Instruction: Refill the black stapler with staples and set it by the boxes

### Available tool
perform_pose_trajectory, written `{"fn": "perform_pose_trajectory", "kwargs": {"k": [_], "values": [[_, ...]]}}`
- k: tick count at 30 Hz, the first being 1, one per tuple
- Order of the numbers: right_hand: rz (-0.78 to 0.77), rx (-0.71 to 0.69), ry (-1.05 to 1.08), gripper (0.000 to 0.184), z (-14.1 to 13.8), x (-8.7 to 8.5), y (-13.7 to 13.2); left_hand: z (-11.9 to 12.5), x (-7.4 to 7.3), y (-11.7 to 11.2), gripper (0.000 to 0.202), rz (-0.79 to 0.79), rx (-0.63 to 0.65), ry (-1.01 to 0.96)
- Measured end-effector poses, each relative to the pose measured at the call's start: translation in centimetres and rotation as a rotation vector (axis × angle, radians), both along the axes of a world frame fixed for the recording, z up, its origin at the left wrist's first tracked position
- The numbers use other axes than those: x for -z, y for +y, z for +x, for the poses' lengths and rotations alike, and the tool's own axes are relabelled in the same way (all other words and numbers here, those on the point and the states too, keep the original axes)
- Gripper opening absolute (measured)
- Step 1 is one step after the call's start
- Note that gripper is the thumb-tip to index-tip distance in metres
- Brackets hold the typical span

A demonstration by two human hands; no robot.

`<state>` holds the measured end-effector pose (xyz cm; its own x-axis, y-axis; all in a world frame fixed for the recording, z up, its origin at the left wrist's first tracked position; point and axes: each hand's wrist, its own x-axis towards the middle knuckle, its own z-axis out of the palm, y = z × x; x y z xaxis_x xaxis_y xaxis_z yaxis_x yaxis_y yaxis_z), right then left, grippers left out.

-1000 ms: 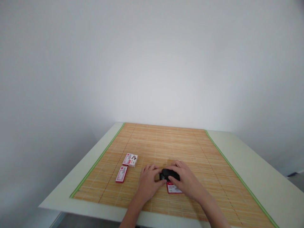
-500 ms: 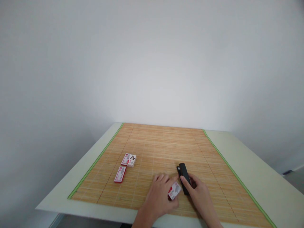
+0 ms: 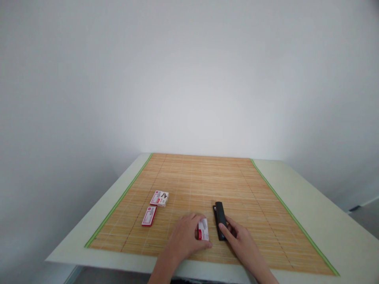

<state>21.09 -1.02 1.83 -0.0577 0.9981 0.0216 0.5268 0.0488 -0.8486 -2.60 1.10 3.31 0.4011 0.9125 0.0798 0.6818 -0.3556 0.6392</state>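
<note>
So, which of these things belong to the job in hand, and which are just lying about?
In hand:
stapler, held by the right hand
small box, in the left hand

Lying about:
other boxes, on the left
bamboo mat, underneath

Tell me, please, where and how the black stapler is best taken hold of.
I would grip the black stapler across mid-length, pinching its two long sides, probably from the right: it is long and narrow, lying near to far, the right hand holds its near part from there, and the left hand, at a red and white box, takes up the left.
</note>
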Motion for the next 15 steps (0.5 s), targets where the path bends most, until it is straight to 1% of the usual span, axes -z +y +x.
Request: {"fn": "perform_pose_trajectory", "kwargs": {"k": [3,5,13,15], "values": [[0.024,-0.042,0.026,0.049,-1.4,0.0,-0.1,1.4,0.4,0.3,0.067,0.037,0.016,0.002],[0.028,-0.045,0.033,0.049,-1.9,0.1,-0.1,1.9,0.7,0.3,0.065,0.062,0.016,0.011],[0.021,-0.020,0.054,0.053,-1.8,0.6,-0.2,1.9,1.5,0.6,0.069,0.077,0.013,0.015],[0.023,0.012,0.078,0.057,-1.7,0.6,-0.2,2.0,1.7,0.6,0.077,0.065,0.025,0.012]]}}
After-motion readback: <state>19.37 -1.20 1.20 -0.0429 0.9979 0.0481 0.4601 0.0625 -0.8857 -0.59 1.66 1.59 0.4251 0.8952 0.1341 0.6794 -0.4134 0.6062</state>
